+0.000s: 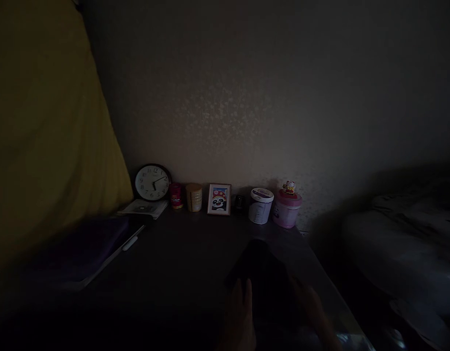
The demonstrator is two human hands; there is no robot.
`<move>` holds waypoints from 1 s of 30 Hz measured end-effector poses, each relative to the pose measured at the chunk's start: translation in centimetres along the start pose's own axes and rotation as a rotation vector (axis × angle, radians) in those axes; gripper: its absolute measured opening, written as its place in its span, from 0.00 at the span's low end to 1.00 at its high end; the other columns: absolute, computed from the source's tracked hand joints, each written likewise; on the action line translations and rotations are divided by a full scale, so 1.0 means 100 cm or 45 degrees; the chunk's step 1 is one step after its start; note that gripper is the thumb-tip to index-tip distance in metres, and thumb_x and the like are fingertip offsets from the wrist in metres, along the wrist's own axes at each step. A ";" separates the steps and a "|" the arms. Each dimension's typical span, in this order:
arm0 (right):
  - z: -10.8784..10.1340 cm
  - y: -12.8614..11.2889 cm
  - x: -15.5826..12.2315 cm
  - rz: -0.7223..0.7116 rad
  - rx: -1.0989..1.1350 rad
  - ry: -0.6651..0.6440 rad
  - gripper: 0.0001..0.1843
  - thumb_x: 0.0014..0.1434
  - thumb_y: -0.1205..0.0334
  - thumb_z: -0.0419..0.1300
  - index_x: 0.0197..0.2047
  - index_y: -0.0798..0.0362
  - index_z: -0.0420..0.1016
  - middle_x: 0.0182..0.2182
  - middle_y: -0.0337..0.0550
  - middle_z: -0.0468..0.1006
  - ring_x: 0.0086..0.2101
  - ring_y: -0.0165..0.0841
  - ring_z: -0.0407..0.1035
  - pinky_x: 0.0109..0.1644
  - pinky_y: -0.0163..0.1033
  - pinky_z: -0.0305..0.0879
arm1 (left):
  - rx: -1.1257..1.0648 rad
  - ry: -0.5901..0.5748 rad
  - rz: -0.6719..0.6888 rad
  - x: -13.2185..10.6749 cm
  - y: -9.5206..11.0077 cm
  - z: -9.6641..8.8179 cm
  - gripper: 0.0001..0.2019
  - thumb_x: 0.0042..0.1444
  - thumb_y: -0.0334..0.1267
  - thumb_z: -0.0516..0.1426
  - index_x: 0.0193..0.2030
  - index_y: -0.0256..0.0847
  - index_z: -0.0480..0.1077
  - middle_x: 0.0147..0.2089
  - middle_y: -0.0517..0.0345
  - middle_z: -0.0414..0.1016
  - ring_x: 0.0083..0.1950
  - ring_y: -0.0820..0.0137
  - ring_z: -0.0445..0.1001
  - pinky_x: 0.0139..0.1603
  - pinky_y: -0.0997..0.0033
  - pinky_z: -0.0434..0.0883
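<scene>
A dark, soft-looking black item (pixel 260 273), perhaps folded fabric, lies on the near right part of the dark table (pixel 181 263); the dim light hides its exact kind. My left hand (pixel 241 314) is at its lower left edge, with fingers stretched forward and slightly apart, touching or almost touching it. At its right side is my right hand (pixel 314 309), whose fingers are lost in shadow and blur, so their grip does not show.
Along the wall stand a round clock (pixel 153 182), a red container (pixel 176 196), a tan canister (pixel 194 197), a panda picture frame (pixel 219 199), a white tub (pixel 261 206) and a pink tub (pixel 286 210) topped by a figurine (pixel 289 187). A purple item (pixel 89 243) lies left, near a yellow curtain (pixel 45 122).
</scene>
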State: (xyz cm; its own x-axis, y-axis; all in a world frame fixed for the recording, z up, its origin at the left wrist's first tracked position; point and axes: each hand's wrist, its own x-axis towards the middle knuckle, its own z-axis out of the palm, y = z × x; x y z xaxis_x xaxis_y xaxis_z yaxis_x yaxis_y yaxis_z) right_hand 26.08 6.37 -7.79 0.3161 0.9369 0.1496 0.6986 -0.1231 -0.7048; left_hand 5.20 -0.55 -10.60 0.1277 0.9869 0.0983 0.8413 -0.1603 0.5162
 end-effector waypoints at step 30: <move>0.027 0.007 0.037 -0.206 0.222 -0.012 0.22 0.52 0.47 0.48 0.32 0.53 0.78 0.32 0.49 0.79 0.37 0.41 0.72 0.38 0.37 0.65 | 0.104 -0.091 -0.089 0.003 0.010 -0.012 0.38 0.48 0.24 0.45 0.64 0.42 0.31 0.68 0.50 0.36 0.67 0.61 0.41 0.63 0.59 0.50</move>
State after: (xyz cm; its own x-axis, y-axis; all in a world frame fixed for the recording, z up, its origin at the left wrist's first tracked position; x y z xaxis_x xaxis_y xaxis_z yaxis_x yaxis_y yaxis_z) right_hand 25.98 10.68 -9.60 0.2024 0.9429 0.2646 0.6182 0.0865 -0.7813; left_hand 5.43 -0.43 -9.00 0.1019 0.9948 0.0019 0.8891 -0.0919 0.4483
